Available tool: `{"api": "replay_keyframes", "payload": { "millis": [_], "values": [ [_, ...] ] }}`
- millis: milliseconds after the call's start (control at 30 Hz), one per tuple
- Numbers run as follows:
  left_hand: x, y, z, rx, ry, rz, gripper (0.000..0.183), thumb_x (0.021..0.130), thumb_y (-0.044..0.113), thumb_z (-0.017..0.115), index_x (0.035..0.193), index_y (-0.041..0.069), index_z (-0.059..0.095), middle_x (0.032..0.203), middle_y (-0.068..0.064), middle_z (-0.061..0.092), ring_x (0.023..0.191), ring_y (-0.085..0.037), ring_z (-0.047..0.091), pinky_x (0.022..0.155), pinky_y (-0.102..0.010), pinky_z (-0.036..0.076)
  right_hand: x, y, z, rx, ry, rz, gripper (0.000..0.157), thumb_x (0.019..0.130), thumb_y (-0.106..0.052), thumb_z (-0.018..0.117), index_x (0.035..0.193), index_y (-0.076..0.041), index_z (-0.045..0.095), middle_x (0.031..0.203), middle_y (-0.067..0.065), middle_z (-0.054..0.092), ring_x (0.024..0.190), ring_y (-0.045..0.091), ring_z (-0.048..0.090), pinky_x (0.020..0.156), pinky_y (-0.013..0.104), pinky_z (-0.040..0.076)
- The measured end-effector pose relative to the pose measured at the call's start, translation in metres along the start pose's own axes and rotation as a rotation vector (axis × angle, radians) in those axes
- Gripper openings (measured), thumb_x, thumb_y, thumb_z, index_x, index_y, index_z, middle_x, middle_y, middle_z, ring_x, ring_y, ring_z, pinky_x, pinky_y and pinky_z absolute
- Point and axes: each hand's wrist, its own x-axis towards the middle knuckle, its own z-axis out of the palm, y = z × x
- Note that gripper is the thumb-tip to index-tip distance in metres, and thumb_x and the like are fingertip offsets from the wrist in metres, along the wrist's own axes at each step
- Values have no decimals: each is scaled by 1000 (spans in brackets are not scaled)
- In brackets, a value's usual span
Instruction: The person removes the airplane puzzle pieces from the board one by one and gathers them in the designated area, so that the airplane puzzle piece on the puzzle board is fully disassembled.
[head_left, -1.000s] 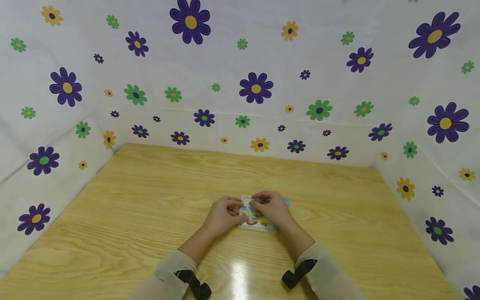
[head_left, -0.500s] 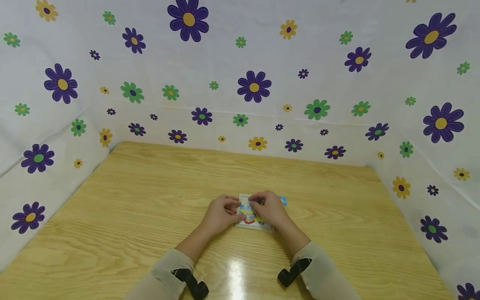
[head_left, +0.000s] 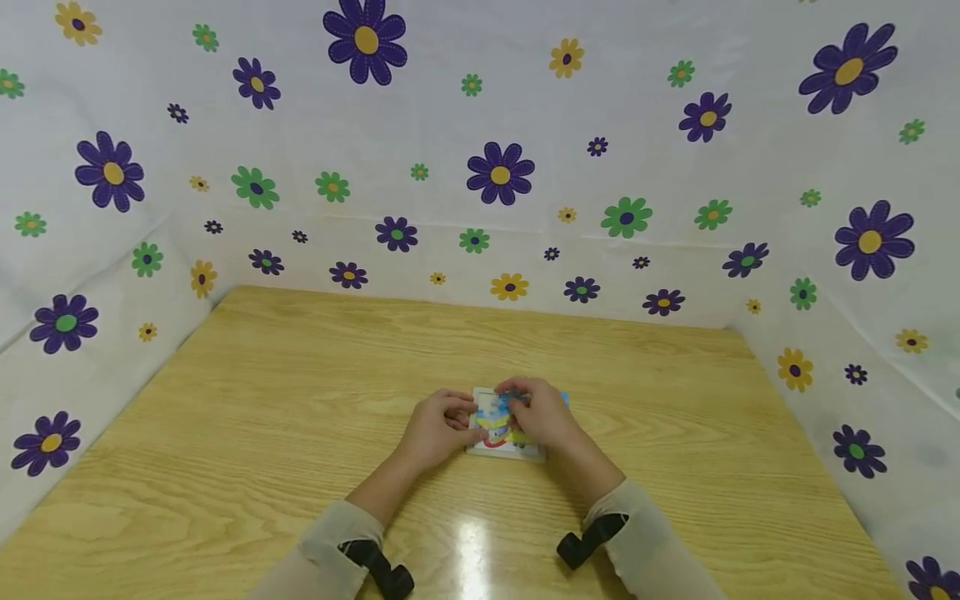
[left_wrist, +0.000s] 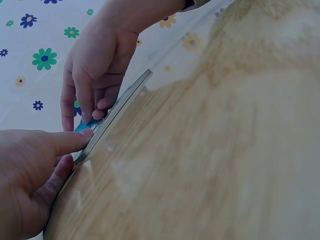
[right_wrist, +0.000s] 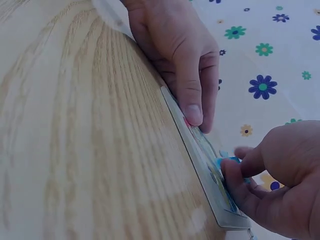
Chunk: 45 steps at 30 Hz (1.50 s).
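Note:
A small jigsaw puzzle in a pale frame [head_left: 512,454] lies on the wooden table, its picture yellow, blue and red. My left hand [head_left: 433,429] holds the left side of the frame, thumb on top of the picture and fingers along the edge. Over the back part of the puzzle, my right hand [head_left: 546,414] pinches a blue puzzle piece [right_wrist: 231,160] between thumb and fingers, low against the board. A bare pale patch [head_left: 486,402] shows at the back left inside the frame. The right hand hides much of the puzzle's right side.
Another blue piece [head_left: 565,398] shows just beyond the right hand, partly hidden. The wooden table [head_left: 315,375] stretches around the puzzle. White cloth [head_left: 435,108] with printed flowers stands behind it and on both sides.
The right fingers have shifted slightly over the back of the puzzle, and more blue shows under them. The left hand keeps its hold. The whole head view has drifted a little.

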Motion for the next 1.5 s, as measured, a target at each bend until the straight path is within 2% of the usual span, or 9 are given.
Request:
{"api": "replay_keyframes", "payload": {
  "millis": [100, 300, 533, 867, 1100, 1300, 1500],
  "values": [
    [1, 0, 0, 8, 3, 12, 38, 77, 15, 88, 109, 0, 74, 113, -8, 65, 84, -12, 61, 73, -21, 54, 0, -2, -5, 77, -27, 72, 29, 101, 1, 53, 129, -3, 60, 106, 16, 62, 71, 15, 66, 64, 26, 58],
    [2, -1, 1, 6, 13, 25, 38, 76, 15, 89, 107, 0, 75, 113, -8, 65, 83, -12, 62, 73, -21, 55, -1, -4, -14, 170, -59, 184, 22, 102, -4, 54, 122, 1, 62, 100, 17, 62, 75, 15, 68, 71, 26, 60],
    [2, -2, 2, 1, 11, 24, 37, 75, 14, 89, 107, 0, 75, 113, -8, 65, 82, -11, 61, 72, -20, 54, 1, -2, -23, 169, -73, 200, 23, 101, -5, 56, 122, -1, 65, 103, 17, 64, 77, 16, 70, 72, 28, 61],
    [2, -1, 1, 0, 18, 20, 35, 75, 12, 88, 105, 0, 75, 115, -9, 65, 83, -13, 61, 72, -19, 53, 0, 9, -59, 82, -121, 190, 26, 101, -8, 57, 124, 3, 63, 109, 18, 64, 75, 15, 66, 72, 28, 60],
    [-1, 0, 1, 15, 14, 20, 33, 77, 12, 87, 106, 1, 75, 117, -8, 65, 84, -12, 61, 72, -19, 53, -1, 25, -81, 78, -116, 211, 27, 100, -6, 57, 123, 7, 61, 111, 21, 64, 76, 14, 68, 73, 27, 60],
    [-2, 0, 1, 12, 18, 11, 33, 76, 12, 88, 104, 1, 75, 117, -9, 65, 83, -12, 60, 71, -19, 53, -4, 30, -94, 66, -114, 248, 29, 101, -8, 57, 126, 8, 59, 112, 21, 64, 77, 14, 67, 75, 28, 60],
    [-1, 0, 2, 8, 19, -2, 32, 77, 12, 87, 104, 1, 76, 118, -8, 65, 83, -12, 60, 71, -19, 53, -8, 33, -105, 38, -99, 272, 30, 101, -9, 57, 125, 8, 59, 106, 19, 65, 77, 14, 65, 73, 27, 59]
  ]
}}
